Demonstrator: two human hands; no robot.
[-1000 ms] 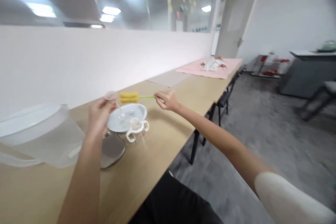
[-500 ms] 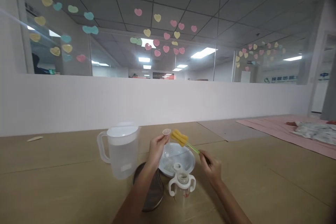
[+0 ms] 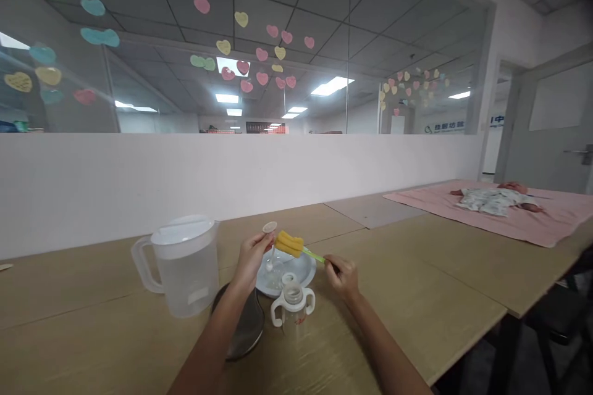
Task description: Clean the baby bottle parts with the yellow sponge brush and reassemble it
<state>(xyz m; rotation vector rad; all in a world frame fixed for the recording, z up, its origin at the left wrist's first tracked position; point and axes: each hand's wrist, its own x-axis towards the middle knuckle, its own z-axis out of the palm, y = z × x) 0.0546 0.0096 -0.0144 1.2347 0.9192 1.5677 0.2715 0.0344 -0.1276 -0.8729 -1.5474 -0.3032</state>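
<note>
My left hand (image 3: 251, 257) pinches a pale bottle nipple (image 3: 270, 228) by its side, round rim upward. A thin straw with a small ball end (image 3: 269, 265) hangs below it over the bowl. In my right hand (image 3: 341, 276) is the green handle of a bottle brush (image 3: 290, 244); its yellow sponge head is beside the nipple, and whether they touch I cannot tell. Beneath both hands is a pale bowl (image 3: 308, 268) with clear and white parts in it. A clear baby bottle (image 3: 293, 305) with two white handles stands uncapped in front of the bowl.
A lidded plastic jug (image 3: 188, 271) of clear liquid stands left. A dark tray-like piece (image 3: 245, 330) lies under my left forearm. At the far right, a baby or baby doll (image 3: 491, 200) lies on a pink blanket (image 3: 532, 228). The table edge (image 3: 467, 349) is at right.
The view has turned to the right, so the table items appear further left and more of the blanket shows. Both hands keep their holds, the sponge head still close to the nipple.
</note>
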